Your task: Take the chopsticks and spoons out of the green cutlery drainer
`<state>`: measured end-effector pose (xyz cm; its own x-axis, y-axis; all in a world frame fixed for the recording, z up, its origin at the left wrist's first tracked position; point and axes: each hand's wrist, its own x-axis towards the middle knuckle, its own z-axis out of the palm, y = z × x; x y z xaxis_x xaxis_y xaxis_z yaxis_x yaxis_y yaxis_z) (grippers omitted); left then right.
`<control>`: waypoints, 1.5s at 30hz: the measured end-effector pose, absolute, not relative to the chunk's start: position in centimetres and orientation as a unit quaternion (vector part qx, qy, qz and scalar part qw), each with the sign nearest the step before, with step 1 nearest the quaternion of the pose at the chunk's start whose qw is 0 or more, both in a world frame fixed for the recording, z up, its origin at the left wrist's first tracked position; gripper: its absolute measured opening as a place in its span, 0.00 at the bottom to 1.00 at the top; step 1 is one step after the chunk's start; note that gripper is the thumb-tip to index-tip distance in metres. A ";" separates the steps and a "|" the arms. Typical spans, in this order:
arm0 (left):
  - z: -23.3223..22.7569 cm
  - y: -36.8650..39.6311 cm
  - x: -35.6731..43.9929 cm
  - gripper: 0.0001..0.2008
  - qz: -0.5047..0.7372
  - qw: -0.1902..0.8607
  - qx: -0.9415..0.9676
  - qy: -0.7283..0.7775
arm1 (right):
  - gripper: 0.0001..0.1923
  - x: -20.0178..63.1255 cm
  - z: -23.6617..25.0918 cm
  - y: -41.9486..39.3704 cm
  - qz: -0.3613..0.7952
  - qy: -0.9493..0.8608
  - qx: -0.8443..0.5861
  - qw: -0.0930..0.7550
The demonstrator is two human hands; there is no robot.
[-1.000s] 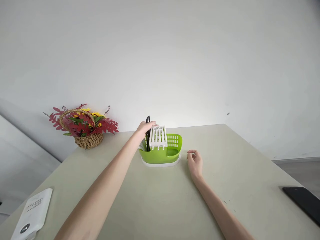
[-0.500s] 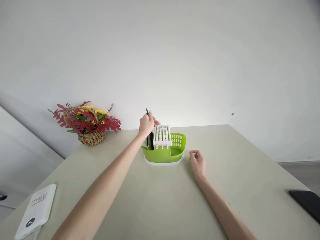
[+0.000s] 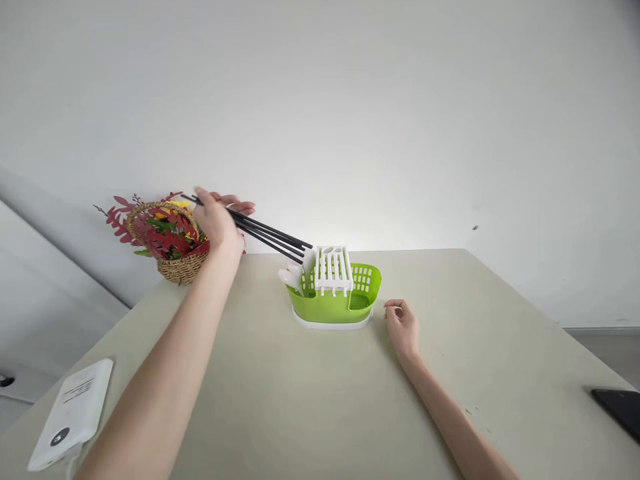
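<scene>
Several black chopsticks [image 3: 273, 233] are gripped in my left hand [image 3: 219, 217], raised in front of the flower basket. They slant down to the right, their far ends near the white spoons [image 3: 295, 277] in the holder. The spoons lean in the left compartment of a green utensil holder [image 3: 325, 309], which has a white slotted rack [image 3: 333, 268] across its middle and a white base. My right hand [image 3: 403, 325] rests on the table just right of the holder, fingers curled; whether anything is inside them is hidden.
A wicker basket [image 3: 183, 270] of artificial red and yellow flowers stands at the back left, against the wall. On the table's left lies a white device [image 3: 75, 407] with a cable. A black phone [image 3: 620, 410] lies at the right edge.
My left hand has lifted the black chopsticks out of the holder's left compartment and moved left, tilting them. White spoons now show there. My right hand stays by the holder.
</scene>
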<state>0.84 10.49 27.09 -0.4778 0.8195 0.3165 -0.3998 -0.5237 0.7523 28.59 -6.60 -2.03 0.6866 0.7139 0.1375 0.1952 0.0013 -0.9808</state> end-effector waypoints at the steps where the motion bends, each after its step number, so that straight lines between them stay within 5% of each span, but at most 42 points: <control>1: 27.1 10.6 -0.6 0.20 0.798 0.423 0.306 0.301 | 0.13 28.6 -2.0 -6.6 0.212 -0.335 -0.676 0.621; 7: 21.3 10.4 -8.2 0.16 0.637 0.636 0.291 0.323 | 0.12 28.6 -1.9 -6.9 0.225 -0.332 -0.686 0.607; 16: 12.0 10.2 -13.4 0.17 0.446 0.637 0.332 0.534 | 0.12 28.6 -1.8 -7.4 0.225 -0.341 -0.698 0.588; 26: 8.2 8.3 -14.8 0.14 0.309 0.485 0.484 0.660 | 0.13 28.5 -1.5 -7.3 0.224 -0.349 -0.703 0.577; 45: 4.9 5.9 -14.9 0.18 0.147 0.039 0.700 0.698 | 0.14 28.5 -1.7 -7.2 0.224 -0.374 -0.702 0.563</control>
